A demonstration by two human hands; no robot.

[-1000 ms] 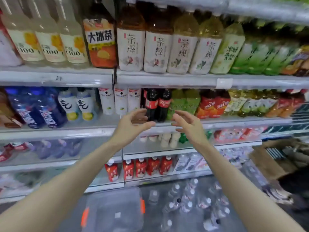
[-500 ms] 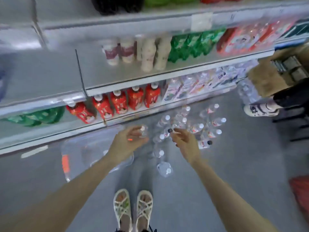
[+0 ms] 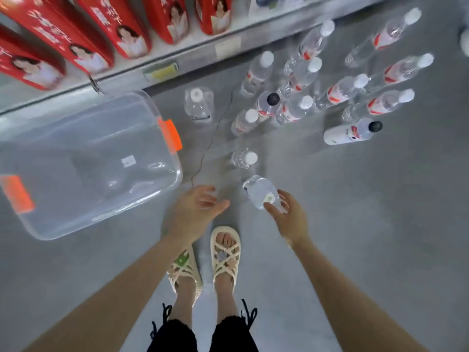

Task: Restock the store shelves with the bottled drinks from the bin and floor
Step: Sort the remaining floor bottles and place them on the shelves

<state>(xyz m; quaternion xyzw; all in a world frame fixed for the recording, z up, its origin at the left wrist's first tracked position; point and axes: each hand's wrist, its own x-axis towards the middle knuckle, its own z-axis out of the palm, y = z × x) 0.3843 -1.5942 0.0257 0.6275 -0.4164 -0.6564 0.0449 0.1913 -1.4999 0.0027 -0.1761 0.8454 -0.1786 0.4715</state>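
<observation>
Head view: the nearest bottle (image 3: 261, 190) is clear with a pale cap. Seen from above, it stands on the grey floor (image 3: 355, 224) just ahead of the person's sandals (image 3: 225, 250). The right hand (image 3: 289, 217) is at its cap end, thumb and fingers parted on either side. The grip is not closed, and blur hides whether the fingertips touch the plastic. The left hand (image 3: 195, 212) hangs released, holding nothing, near a clear bin (image 3: 76, 148) with orange latches by the front edge of the shelf (image 3: 228, 39). Further along that edge stands a cluster of water bottles (image 3: 302, 74) with white caps and red labels, two of them black-capped. The red-labelled drinks (image 3: 83, 41) on the shelf are cut off at the top, and their print is unreadable.
</observation>
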